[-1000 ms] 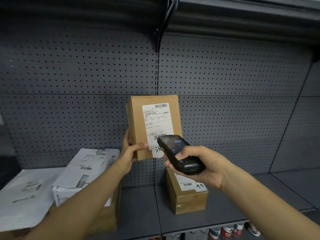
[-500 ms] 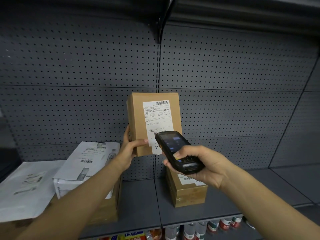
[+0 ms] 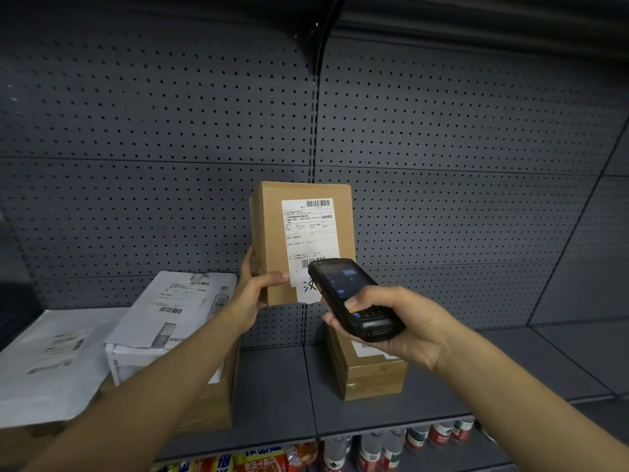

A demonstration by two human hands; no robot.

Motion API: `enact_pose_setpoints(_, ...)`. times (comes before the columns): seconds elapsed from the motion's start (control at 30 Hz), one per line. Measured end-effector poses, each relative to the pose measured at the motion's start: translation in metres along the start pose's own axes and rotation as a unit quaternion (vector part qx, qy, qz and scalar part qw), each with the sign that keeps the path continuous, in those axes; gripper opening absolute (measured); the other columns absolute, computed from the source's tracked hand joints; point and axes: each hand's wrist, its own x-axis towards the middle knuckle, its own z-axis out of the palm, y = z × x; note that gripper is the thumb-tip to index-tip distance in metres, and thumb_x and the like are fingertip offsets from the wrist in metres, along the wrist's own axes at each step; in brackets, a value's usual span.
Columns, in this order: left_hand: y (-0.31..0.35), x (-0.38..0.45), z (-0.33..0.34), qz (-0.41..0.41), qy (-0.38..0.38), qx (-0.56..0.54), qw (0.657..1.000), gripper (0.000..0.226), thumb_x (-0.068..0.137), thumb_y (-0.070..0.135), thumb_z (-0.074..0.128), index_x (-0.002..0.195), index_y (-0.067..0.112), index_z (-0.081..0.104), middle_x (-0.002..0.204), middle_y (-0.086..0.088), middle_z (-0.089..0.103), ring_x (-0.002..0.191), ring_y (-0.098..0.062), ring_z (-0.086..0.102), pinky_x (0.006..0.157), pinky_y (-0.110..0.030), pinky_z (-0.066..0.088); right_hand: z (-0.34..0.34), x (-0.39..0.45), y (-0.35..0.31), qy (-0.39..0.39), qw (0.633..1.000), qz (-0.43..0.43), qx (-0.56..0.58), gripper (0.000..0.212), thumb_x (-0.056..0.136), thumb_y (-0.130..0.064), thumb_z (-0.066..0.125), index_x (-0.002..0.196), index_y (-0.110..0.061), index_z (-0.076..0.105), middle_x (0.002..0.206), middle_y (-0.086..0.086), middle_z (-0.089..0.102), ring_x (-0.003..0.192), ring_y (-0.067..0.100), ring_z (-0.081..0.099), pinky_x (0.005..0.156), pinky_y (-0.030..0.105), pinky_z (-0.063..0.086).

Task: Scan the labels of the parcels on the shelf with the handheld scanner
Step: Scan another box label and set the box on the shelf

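Note:
My left hand (image 3: 253, 294) grips the lower left corner of a brown cardboard parcel (image 3: 272, 229) and holds it upright above the shelf, its white label (image 3: 311, 233) facing me. My right hand (image 3: 405, 323) grips the black handheld scanner (image 3: 347, 296), thumb on its keypad. The scanner's top end overlaps the label's lower barcode. Below the scanner a second brown parcel (image 3: 372, 376) lies on the grey shelf (image 3: 275, 386). Two white mailer bags, one (image 3: 173, 311) on a box and one (image 3: 44, 362) further left, lie at the left.
A dark pegboard wall (image 3: 459, 165) backs the shelf. Another brown box (image 3: 211, 400) sits under the white bag. Bottles (image 3: 391, 444) and red snack packs (image 3: 238, 463) show on the shelf below. The shelf's right part (image 3: 527, 362) is bare.
Both hands, the held parcel and the scanner keep their pose. The view has tilted slightly down, showing more of the lower shelf.

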Motion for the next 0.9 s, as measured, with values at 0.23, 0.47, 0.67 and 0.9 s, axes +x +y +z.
enact_pose_setpoints(0.23, -0.013, -0.002, 0.013, -0.083, -0.022, 0.006, 0.996, 0.101, 0.062, 0.027, 0.078, 0.147, 0.037, 0.023, 0.13, -0.007, 0.056, 0.116, -0.027, 0.056, 0.077, -0.049, 0.059, -0.019, 0.014, 0.004, 0.064, 0.99, -0.052, -0.112, 0.035, 0.078, 0.014, 0.058, 0.11, -0.001, 0.062, 0.092, 0.016, 0.076, 0.081, 0.029, 0.074, 0.068, 0.03, 0.061)
enact_pose_setpoints(0.47, -0.043, 0.001, 0.048, -0.188, -0.058, 0.028, 0.98, 0.077, 0.06, 0.037, 0.078, 0.131, 0.023, 0.052, 0.118, -0.007, 0.063, 0.109, -0.026, 0.059, 0.088, -0.056, 0.054, -0.074, 0.045, 0.012, 0.167, 0.971, -0.109, -0.128, 0.054, 0.074, 0.014, 0.065, 0.123, -0.007, 0.055, 0.114, 0.025, 0.069, 0.1, 0.045, 0.069, 0.086, 0.046, 0.056)
enact_pose_setpoints(0.67, -0.07, 0.024, 0.088, -0.271, -0.059, -0.013, 0.961, 0.038, 0.076, 0.032, 0.073, 0.111, 0.024, 0.062, 0.116, -0.007, 0.062, 0.108, -0.029, 0.059, 0.093, -0.059, 0.05, -0.127, 0.066, 0.005, 0.229, 0.961, -0.097, -0.118, 0.045, 0.075, 0.016, 0.062, 0.115, -0.004, 0.057, 0.105, 0.024, 0.068, 0.092, 0.041, 0.069, 0.077, 0.043, 0.058)
enact_pose_setpoints(0.9, -0.119, 0.078, 0.119, -0.361, -0.031, -0.034, 0.931, 0.05, 0.072, 0.045, 0.074, 0.115, 0.026, 0.057, 0.122, -0.011, 0.056, 0.118, -0.037, 0.049, 0.098, -0.073, 0.033, -0.199, 0.11, -0.016, 0.246, 0.951, -0.064, -0.175, 0.046, 0.066, 0.003, 0.074, 0.107, -0.013, 0.062, 0.103, 0.016, 0.071, 0.095, 0.033, 0.067, 0.083, 0.044, 0.055)
